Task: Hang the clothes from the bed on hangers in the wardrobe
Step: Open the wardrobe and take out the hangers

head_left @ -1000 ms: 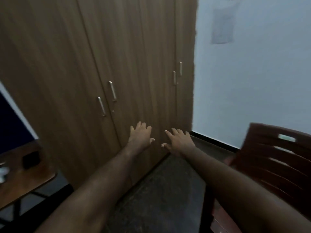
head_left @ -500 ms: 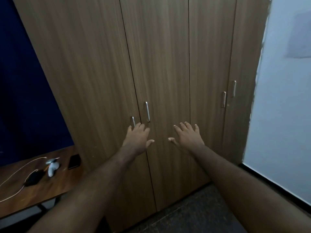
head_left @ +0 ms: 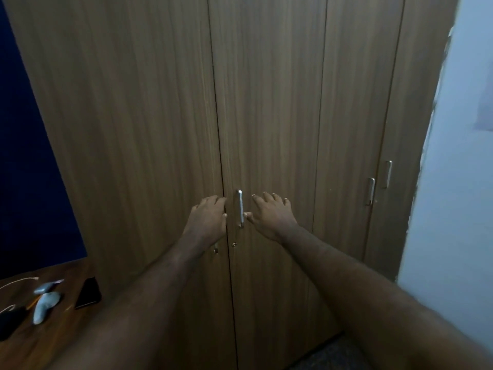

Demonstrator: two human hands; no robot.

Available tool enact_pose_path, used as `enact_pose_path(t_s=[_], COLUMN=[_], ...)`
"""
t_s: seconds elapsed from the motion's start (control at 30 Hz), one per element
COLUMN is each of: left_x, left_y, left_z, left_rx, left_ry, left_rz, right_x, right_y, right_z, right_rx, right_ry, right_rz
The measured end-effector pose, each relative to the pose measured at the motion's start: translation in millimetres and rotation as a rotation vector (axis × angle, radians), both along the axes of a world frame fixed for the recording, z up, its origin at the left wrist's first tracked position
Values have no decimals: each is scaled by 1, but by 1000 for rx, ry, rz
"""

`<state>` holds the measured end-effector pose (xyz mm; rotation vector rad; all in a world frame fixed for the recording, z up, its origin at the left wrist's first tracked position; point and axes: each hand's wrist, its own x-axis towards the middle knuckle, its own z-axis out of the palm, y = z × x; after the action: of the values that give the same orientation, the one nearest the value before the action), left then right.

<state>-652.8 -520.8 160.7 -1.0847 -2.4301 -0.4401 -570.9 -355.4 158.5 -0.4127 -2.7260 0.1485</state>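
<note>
Left hand (head_left: 206, 218) lies over the left door's handle, only its lower end (head_left: 215, 250) showing, so I cannot tell whether the fingers grip it. The right hand (head_left: 270, 216) is spread flat and holds nothing, its thumb just beside the right door's handle (head_left: 240, 208). At the table's (head_left: 69, 332) far corner lies a dark phone (head_left: 88, 292), with pale gadgets (head_left: 44, 305) and a cable (head_left: 16, 281) further along. The left door, swung wide, might strike that corner or sweep the phone off. The wardrobe (head_left: 266, 102) is closed. A loose hold could slip off the slim bar. Clothes, bed and hangers are out of sight. A second handle pair (head_left: 370, 190) sits further right. No writing is legible, even on the wall's pale sheet (head_left: 484, 113).
</note>
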Motion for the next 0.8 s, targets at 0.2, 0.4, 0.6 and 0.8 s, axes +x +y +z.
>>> enact_pose_path(t_s=[0.2, 0.4, 0.6, 0.8], left_x=[-77, -119, -126, -135], left_y=[12, 35, 55, 71], left_z=[-9, -36, -39, -33], left_rx=[116, 254, 630, 838], left_ry=[-226, -551, -1088, -1205], left_rz=[-78, -125, -217, -219], right_x=[-76, -136, -163, -170], right_y=[5, 12, 35, 56], right_z=[-2, -36, -46, -42], right_rx=[-414, -821, -1188, -1405], right_ry=[136, 223, 369, 319], right_rz=[76, 45, 80, 157])
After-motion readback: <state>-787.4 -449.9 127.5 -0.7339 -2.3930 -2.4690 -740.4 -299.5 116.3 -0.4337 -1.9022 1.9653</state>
